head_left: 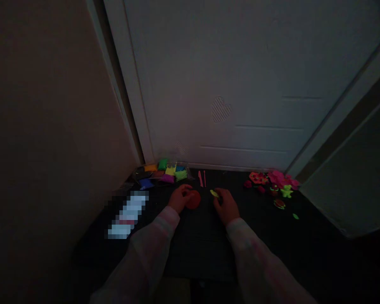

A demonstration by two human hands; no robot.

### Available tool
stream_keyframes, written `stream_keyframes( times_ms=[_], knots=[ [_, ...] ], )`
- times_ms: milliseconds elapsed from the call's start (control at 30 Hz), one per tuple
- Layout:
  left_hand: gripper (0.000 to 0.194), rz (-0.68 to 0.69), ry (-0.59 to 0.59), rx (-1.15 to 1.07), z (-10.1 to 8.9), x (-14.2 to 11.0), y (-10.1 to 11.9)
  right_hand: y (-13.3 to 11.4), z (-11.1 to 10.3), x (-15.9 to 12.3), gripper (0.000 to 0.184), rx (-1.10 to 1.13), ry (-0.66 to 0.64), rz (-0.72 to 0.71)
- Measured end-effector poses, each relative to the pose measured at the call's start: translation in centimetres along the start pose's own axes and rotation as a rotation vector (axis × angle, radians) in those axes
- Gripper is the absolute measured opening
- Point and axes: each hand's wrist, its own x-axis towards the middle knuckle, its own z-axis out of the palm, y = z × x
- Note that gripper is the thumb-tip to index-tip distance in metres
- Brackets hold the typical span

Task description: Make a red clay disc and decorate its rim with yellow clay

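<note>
My left hand [179, 199] is closed on the edge of a flat round orange-red disc [194, 200], which looks like modelling clay, above the dark table. To its right, my right hand [228, 207] pinches a small yellow-green piece [214, 194] between thumb and fingers; its exact shape is too dim to tell. A gap of dark tabletop lies between the disc and the yellow-green piece. Just beyond both hands lie two thin pink modelling tools [200, 178], one knife-like and one a slim stick.
Several colourful packets [167, 178] lie at the back left. A pixelated bright rectangle [128, 215] is at the left. Pink flower shapes [277, 178], a yellow-green figure [286, 191] and a small green leaf shape [295, 216] sit at the right. A white door [221, 76] stands behind the table.
</note>
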Motion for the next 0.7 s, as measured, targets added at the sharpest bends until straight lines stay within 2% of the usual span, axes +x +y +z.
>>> stream_keyframes(
  times_ms=[200,267,300,400,500,567,700],
  knots=[
    [0.029,-0.005,0.099,0.152,0.3,0.6,0.0,-0.1,0.0,0.1,0.027,0.032,-0.057,0.062],
    [0.031,0.064,0.087,0.243,0.2,0.2,0.5,-0.2,0.1,0.0,0.026,0.045,-0.077,0.049],
    [0.033,0.150,0.056,0.316,0.2,-0.2,0.9,-0.3,0.1,0.0,0.025,0.058,-0.092,0.030],
    [0.050,0.421,-0.149,0.498,0.9,-1.4,2.3,-0.4,-0.1,-0.2,0.023,0.126,-0.160,-0.028],
    [0.053,0.522,-0.277,0.588,2.1,-2.2,3.2,-0.4,-0.6,-0.3,0.020,0.247,-0.240,0.017],
    [0.044,0.523,-0.265,0.605,2.6,-2.3,3.2,-0.2,-0.8,-0.3,0.019,0.379,-0.273,0.099],
    [0.032,0.505,-0.157,0.553,2.9,-2.1,2.4,0.1,-0.9,0.1,0.023,0.655,-0.355,0.223]
  ],
)
